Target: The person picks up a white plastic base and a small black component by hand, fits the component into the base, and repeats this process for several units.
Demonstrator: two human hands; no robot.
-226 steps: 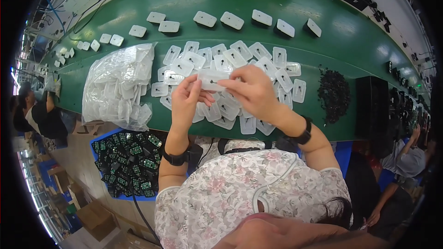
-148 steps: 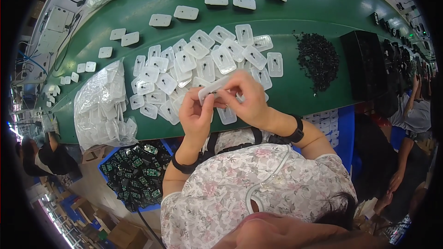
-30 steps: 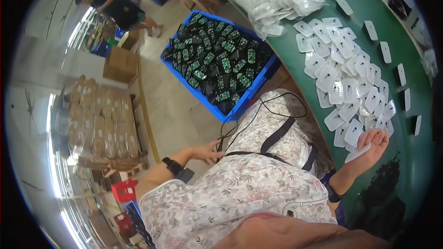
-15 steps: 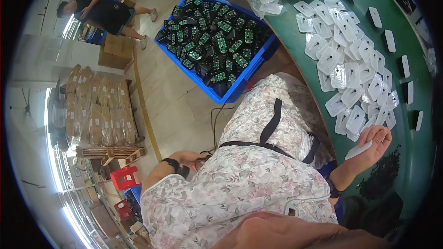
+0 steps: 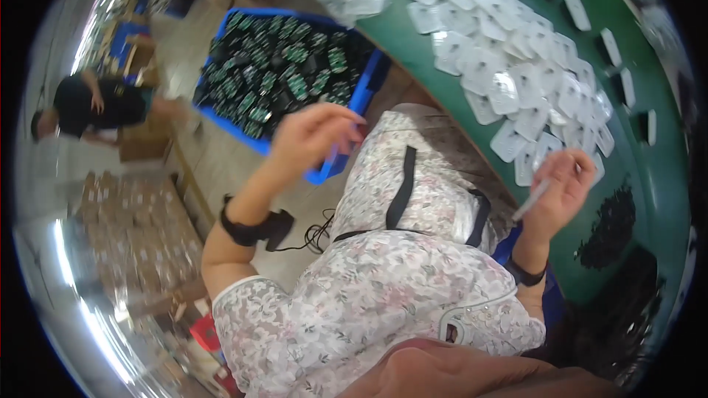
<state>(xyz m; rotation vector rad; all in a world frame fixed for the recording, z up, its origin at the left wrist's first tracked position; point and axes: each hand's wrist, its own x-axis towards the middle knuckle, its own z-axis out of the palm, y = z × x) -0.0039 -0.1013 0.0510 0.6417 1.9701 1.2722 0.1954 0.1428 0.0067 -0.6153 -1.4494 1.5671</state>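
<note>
Two bare hands up, both forearms angled upward from the lower part of the view. Left hand (image 5: 313, 138) is raised in front of the blue crate (image 5: 365, 85) of circuit boards, elbow bent out, wrist crooked toward the person's right, fingers half curled; blurred, cannot tell if they hold anything. Right hand (image 5: 566, 180) is by the near edge of the green bench (image 5: 634, 155), palm partly up, fingers bent, narrow on a white plastic tray (image 5: 532, 200), which tilts edge-on, just beside the pile of similar trays (image 5: 501, 66).
</note>
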